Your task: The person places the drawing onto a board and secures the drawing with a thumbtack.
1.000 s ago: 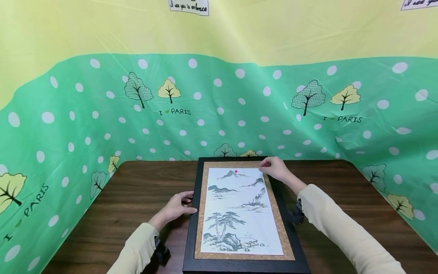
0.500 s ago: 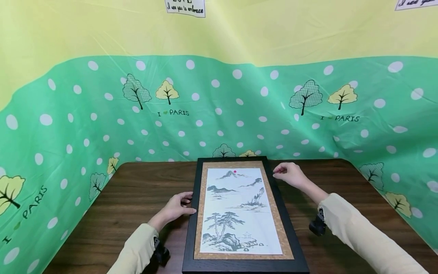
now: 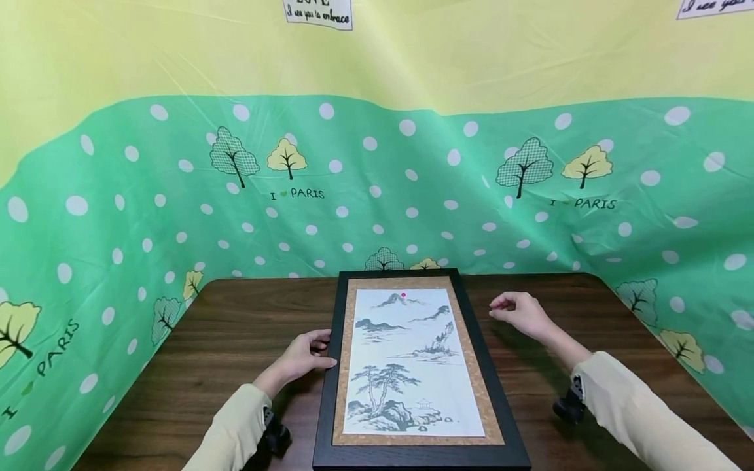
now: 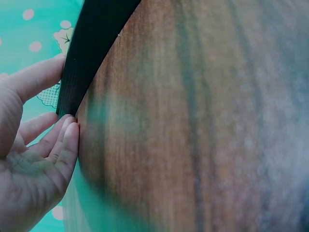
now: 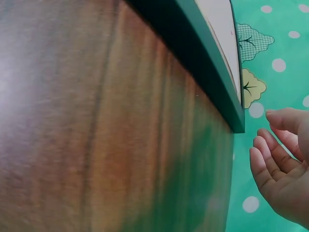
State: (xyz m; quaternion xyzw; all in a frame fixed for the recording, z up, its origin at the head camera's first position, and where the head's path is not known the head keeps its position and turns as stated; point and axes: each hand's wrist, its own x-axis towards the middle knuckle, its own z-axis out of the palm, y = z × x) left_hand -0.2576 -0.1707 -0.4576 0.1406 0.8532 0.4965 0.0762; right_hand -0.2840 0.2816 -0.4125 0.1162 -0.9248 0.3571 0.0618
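Observation:
A black-framed cork board (image 3: 340,418) lies on the wooden table, with a white sheet (image 3: 424,392) printed with a grey ink landscape on its cork. One small round pink pin head (image 3: 403,295) shows near the sheet's top edge, over the highest mountain. My left hand (image 3: 300,356) rests at the frame's left side. In the left wrist view its thumb and fingertips touch the black frame (image 4: 91,53), with the fingers only slightly bent. To the right of the board, my right hand (image 3: 521,314) hovers apart from it, fingers loosely curled around nothing.
The brown wooden table (image 3: 253,307) extends to both sides of the board. A green and yellow printed cloth (image 3: 353,163) hangs behind and around it. Each wrist carries a small black camera, such as the right one (image 3: 570,402).
My right hand has left the sheet's top right corner and moved rightward off the board, over the table. The left hand has stayed at the frame's left edge.

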